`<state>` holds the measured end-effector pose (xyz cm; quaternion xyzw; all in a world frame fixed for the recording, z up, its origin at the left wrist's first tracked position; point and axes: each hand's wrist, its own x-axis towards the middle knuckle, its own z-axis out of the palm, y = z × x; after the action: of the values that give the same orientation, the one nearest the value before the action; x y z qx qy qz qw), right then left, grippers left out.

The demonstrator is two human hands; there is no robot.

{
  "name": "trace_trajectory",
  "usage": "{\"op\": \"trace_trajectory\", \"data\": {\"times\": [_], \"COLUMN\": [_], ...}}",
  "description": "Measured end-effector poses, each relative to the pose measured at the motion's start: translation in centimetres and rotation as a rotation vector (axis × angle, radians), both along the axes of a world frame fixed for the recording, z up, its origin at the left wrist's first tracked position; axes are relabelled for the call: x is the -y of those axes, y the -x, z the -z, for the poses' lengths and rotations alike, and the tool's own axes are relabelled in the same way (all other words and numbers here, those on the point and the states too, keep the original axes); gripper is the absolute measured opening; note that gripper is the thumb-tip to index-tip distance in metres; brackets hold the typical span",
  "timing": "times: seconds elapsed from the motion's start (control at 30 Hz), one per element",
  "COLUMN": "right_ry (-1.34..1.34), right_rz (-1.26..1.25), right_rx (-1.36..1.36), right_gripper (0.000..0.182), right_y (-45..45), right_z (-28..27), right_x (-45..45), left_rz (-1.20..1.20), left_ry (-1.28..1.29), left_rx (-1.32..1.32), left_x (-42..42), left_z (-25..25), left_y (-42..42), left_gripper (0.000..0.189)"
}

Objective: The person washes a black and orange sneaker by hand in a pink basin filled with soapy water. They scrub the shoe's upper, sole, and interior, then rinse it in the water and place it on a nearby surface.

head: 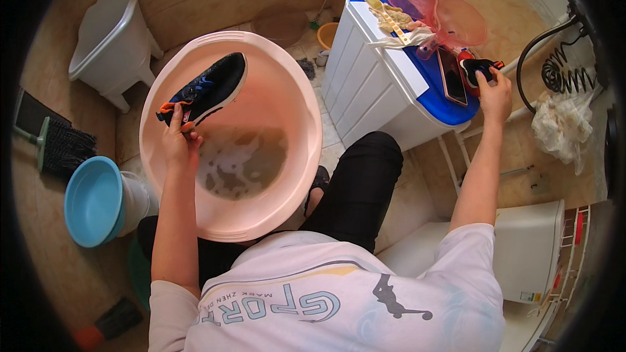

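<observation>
In my left hand (181,141) I grip a black sneaker (208,85) by its heel collar. Its orange lining and blue laces show, and the toe points up and away to the right. The sneaker is held over a big pink plastic basin (288,73), in whose bottom lies murky, foamy water (239,161). My right hand (496,92) is stretched far to the right, fingers pinching a second black shoe (477,70) with orange trim, seen mostly end-on. That shoe is at the edge of the blue lid (440,107), beside a smartphone (452,78) and a red object (467,83).
Pink translucent scoops (459,19), a yellow-handled brush (391,19) and cloths lie on the white washing machine (371,73). A white stool (107,43) stands at far left. Nearer are a blue basin (95,200) and a broom (63,146). A toilet (528,249) sits at right.
</observation>
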<state>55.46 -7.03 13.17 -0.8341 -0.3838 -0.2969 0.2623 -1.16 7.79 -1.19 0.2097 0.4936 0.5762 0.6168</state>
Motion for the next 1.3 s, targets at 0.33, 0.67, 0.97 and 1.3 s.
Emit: {"op": "trace_trajectory", "data": {"times": [0.33, 0.67, 0.97, 1.3], "right_ry": [0.420, 0.388, 0.112, -0.051], "right_rz": [0.190, 0.226, 0.107, 0.050], "right_rx": [-0.012, 0.207, 0.466, 0.563], "right_gripper": [0.061, 0.035, 0.025, 0.023], "right_y": [-0.3, -2.6, -6.0, -5.6], "right_z": [1.1, 3.2, 2.5, 0.3], "right_x": [-3.4, -3.6, 0.1, 3.9], "left_rz": [0.003, -0.028, 0.005, 0.091], "left_ry": [-0.027, -0.013, -0.059, -0.029], "left_rx": [-0.008, -0.060, -0.197, -0.355], "left_x": [0.5, 0.4, -0.9, -4.6], "left_z": [0.1, 0.5, 1.9, 6.3], "left_y": [-0.4, 0.5, 1.1, -0.9], "left_gripper": [0.034, 0.029, 0.028, 0.038]}}
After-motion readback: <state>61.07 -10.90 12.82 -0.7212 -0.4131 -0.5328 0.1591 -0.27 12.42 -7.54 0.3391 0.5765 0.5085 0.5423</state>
